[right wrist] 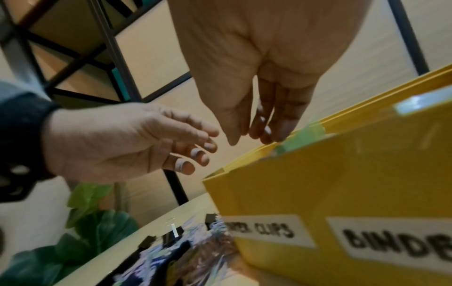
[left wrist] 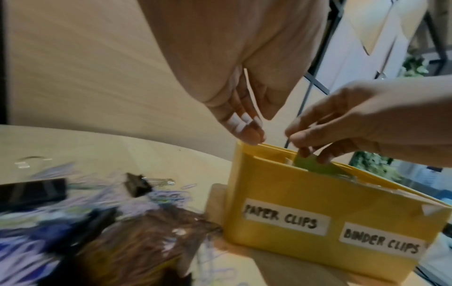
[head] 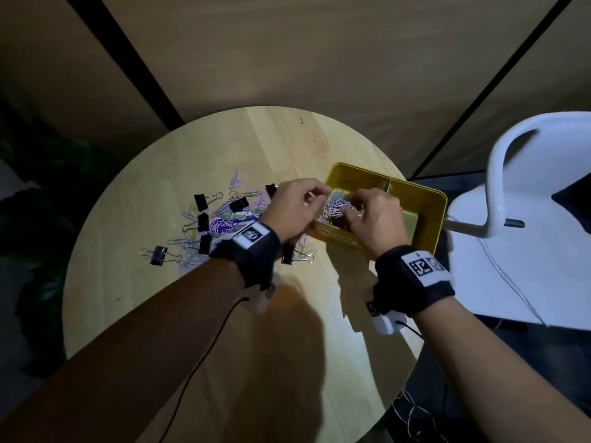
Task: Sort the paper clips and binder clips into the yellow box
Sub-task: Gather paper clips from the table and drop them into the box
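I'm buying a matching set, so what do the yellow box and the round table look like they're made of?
The yellow box looks like smooth moulded plastic: even colour, rounded corners, thin rim. The table appears to be light wood with a matte finish, showing grain and joined strips, though it could be veneer.

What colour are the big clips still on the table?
Black, with silver wire handles. The binder clips show best in the head view.

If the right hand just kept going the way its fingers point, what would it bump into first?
Probably the paper clips heaped in the yellow box. The right hand hangs over that compartment, fingertips pointing down into it; depth is hard to judge, so they may already touch.
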Tool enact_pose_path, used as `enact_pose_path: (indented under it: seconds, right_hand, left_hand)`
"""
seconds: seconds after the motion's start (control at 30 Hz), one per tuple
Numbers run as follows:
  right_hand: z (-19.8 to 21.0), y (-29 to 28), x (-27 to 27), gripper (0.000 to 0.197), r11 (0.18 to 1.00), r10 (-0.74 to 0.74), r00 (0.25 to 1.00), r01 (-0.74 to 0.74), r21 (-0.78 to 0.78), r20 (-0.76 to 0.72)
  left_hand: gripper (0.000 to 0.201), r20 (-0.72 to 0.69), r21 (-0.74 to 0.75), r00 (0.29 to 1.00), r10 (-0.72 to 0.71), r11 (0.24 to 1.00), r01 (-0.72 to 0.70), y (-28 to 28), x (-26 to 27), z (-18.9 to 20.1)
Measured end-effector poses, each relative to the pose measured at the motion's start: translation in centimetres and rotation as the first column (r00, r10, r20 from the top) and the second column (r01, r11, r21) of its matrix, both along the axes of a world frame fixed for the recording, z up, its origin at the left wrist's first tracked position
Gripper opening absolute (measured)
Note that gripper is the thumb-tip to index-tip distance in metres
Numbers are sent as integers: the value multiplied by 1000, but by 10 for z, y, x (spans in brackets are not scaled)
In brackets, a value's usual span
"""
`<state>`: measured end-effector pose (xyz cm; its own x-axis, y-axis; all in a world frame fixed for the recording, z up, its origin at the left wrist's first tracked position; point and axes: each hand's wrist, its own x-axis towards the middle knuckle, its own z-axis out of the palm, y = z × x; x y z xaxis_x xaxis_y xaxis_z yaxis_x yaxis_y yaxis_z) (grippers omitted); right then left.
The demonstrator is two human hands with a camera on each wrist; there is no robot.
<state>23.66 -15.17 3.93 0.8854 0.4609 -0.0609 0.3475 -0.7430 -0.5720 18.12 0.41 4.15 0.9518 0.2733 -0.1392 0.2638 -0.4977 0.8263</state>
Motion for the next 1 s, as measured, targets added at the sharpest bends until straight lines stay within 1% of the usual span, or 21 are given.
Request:
enact_pose_path:
  seconds: [0.03, 0.1, 0.13, 0.2, 0.27, 0.33, 0.37, 0.43, 0.5, 0.53, 0.57, 0.63, 0.67, 0.7, 0.73, 0.8, 0.9, 0.93, 1.0]
  right_hand:
    - [2, 3, -8, 21, 998, 42, 999, -43, 35, 25]
    - [3, 13, -29, 18, 984, 161, 985, -164, 62, 57]
    - [3, 20, -41, 19, 970, 233, 971, -236, 53, 48]
    - [-5, 33, -60, 22, 931, 364, 931, -364, 3, -10]
    - [-19, 45, -75, 24, 878, 465, 882, -470, -85, -75]
    - [-34, 54, -87, 27, 830, 531, 841, -541, -139, -102]
    - [-39, 59, -90, 29, 813, 550, 829, -559, -163, -102]
    - [-49, 69, -91, 33, 792, 567, 820, -569, -221, -79]
    - [-55, 81, -90, 36, 779, 576, 815, -570, -260, -64]
    - [-58, 88, -88, 38, 767, 580, 811, -574, -285, -72]
    - [-61, 93, -86, 40, 742, 591, 801, -586, -324, -96]
    - [-67, 102, -80, 48, 655, 625, 764, -626, -422, -162]
    - [-70, 106, -78, 50, 610, 641, 743, -645, -461, -191]
    - [-72, 108, -76, 50, 579, 652, 729, -656, -484, -208]
    - [-74, 110, -75, 48, 565, 660, 721, -661, -493, -211]
    - [-80, 111, -75, 42, 575, 663, 723, -657, -487, -193]
    - [-86, 108, -76, 31, 640, 649, 748, -634, -434, -136]
    - [-87, 107, -77, 32, 654, 650, 749, -638, -407, -128]
    - [-86, 107, -79, 32, 674, 654, 747, -647, -358, -118]
  left_hand:
    - [17, 5, -12, 999, 37, 999, -37, 11, -10, -2]
    - [15, -53, 10, 993, 105, 994, -105, 41, -33, -14]
    - [15, -90, 49, 987, 134, 990, -130, 57, -45, -19]
    - [16, -168, 173, 973, 159, 976, -129, 86, -68, -29]
    - [17, -254, 313, 957, 143, 948, -58, 107, -91, -38]
    - [20, -339, 406, 936, 91, 912, 58, 117, -109, -49]
    - [25, -381, 428, 923, 61, 896, 117, 117, -116, -54]
    - [41, -450, 436, 893, 11, 876, 209, 114, -124, -64]
    - [61, -474, 414, 880, -29, 875, 252, 106, -126, -70]
    - [68, -476, 408, 879, -31, 878, 252, 102, -125, -72]
    - [69, -469, 414, 883, -20, 878, 240, 98, -125, -75]
    - [60, -449, 440, 894, 13, 873, 209, 92, -121, -82]
    - [59, -447, 445, 894, 23, 873, 200, 90, -120, -86]
    - [57, -439, 442, 898, 22, 875, 195, 89, -120, -89]
    - [54, -426, 440, 905, 18, 878, 190, 91, -120, -92]
    - [45, -366, 445, 931, -11, 876, 186, 95, -124, -94]
    - [34, -219, 413, 970, -105, 891, 189, 104, -138, -95]
    - [33, -178, 391, 976, -126, 901, 188, 108, -143, -93]
    - [32, -147, 336, 978, -148, 923, 190, 119, -147, -85]
